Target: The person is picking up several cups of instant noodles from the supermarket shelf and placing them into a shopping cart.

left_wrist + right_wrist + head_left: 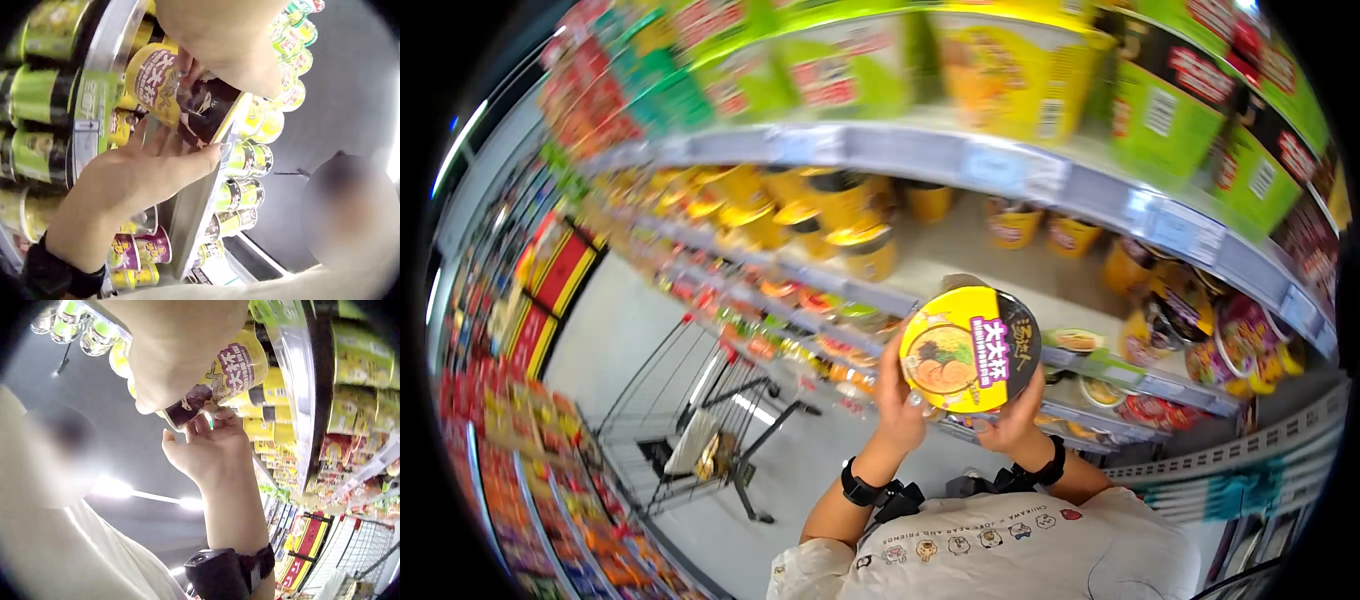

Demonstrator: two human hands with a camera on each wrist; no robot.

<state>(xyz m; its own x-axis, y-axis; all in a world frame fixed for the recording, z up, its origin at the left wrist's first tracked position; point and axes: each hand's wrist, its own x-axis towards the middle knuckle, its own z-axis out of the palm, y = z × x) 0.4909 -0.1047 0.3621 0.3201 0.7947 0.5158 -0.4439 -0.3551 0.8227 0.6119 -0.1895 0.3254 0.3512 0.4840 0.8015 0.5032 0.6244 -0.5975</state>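
Note:
Between my two hands I hold a large instant noodle cup point(950, 350), its yellow and black lid with a noodle picture facing up toward the head camera. My left hand point(900, 408) grips its left side, and my right hand point(1014, 422) grips the lower right side. In the left wrist view, the right hand point(137, 172) curls its fingers around the brown and yellow wall of the cup point(156, 78). The right wrist view shows the left hand point(215, 450) with fingertips on the cup point(244, 365). Each near hand partly covers the cup in its own wrist view.
Ahead, a store shelf point(1000, 180) carries green and yellow noodle packs above and yellow noodle cups point(865, 250) below. A shopping cart point(730, 400) with a few items in it stands on the floor at left. Another stocked shelf point(540, 520) lines the lower left.

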